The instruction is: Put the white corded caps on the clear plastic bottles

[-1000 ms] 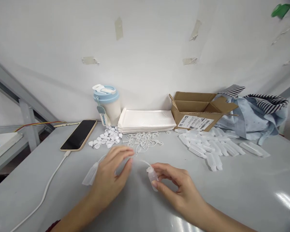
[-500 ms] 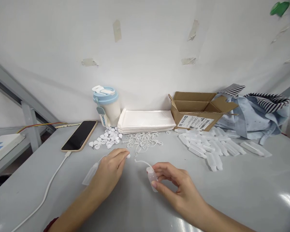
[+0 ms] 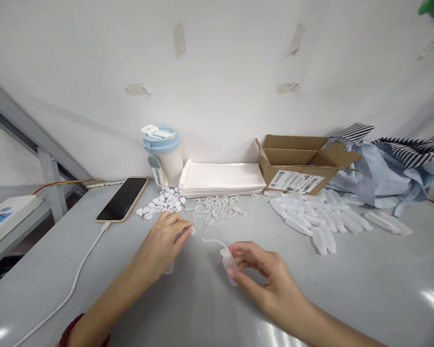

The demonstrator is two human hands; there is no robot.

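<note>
My right hand (image 3: 265,270) is closed around a small translucent plastic bottle (image 3: 229,267), thumb on one side and fingers on the other. A thin white cord (image 3: 216,241) curves out leftward from the bottle's neck. My left hand (image 3: 168,241) is pinched over a small white cap (image 3: 192,232), apart from the bottle and to its left. Below my left wrist part of another translucent bottle (image 3: 169,268) shows; the hand hides the rest, and I cannot tell whether it is held. Behind lie a heap of white caps (image 3: 162,200) and a tangle of white cords (image 3: 217,207).
Several translucent bottles (image 3: 318,214) lie at the right, before an open cardboard box (image 3: 296,166) and a blue cloth bag (image 3: 369,173). A stack of white sheets (image 3: 222,178) and a lidded cup (image 3: 168,161) stand at the wall. A phone (image 3: 123,200) with cable (image 3: 77,270) lies left.
The other bottle, which showed left of my left hand, now shows to the right below the wrist. My right hand keeps its hold on its bottle. The view has shifted slightly.
</note>
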